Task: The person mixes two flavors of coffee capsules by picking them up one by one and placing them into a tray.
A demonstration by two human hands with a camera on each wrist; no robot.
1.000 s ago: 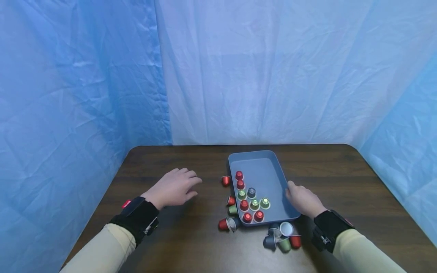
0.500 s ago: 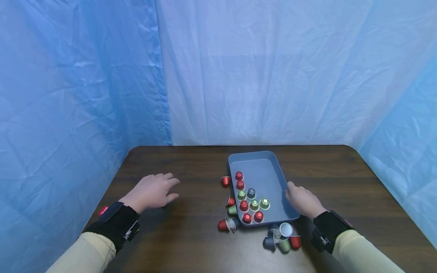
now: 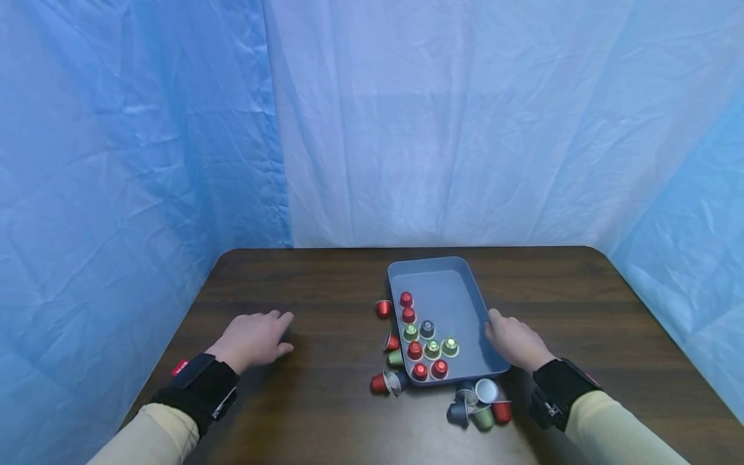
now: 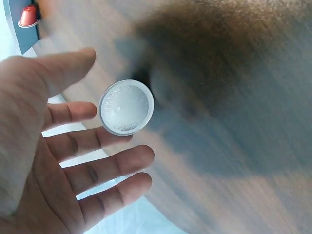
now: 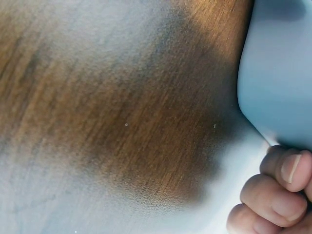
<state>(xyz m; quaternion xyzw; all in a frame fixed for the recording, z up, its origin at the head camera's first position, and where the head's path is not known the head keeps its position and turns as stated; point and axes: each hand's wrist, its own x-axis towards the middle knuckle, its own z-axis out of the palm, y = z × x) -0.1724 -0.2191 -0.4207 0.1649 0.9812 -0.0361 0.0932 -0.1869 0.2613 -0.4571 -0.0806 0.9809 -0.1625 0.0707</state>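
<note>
A blue-grey tray (image 3: 473, 303) lies on the table, holding several red and green coffee capsules and one dark capsule along its left and front. My right hand (image 3: 517, 339) grips the tray's right rim; curled fingers (image 5: 275, 200) show beside the tray's corner in the right wrist view. Out to the left, my left hand (image 3: 252, 339) is low over the table, thumb and fingers spread. A capsule with a silver lid (image 4: 126, 107) sits close to those fingertips, lid toward the wrist camera. Its body is hidden, and contact with the fingers is unclear.
Loose capsules lie left of the tray, among them a red one (image 3: 383, 309) and a green one (image 3: 395, 358). A cluster with a dark capsule (image 3: 458, 414) and a white-lidded one (image 3: 486, 390) lies before it. Blue sheets (image 3: 145, 161) surround the brown table (image 3: 331, 420).
My left hand has moved left, away from the tray, then come down slightly with its fingers lower. The right hand and tray have stayed in place.
</note>
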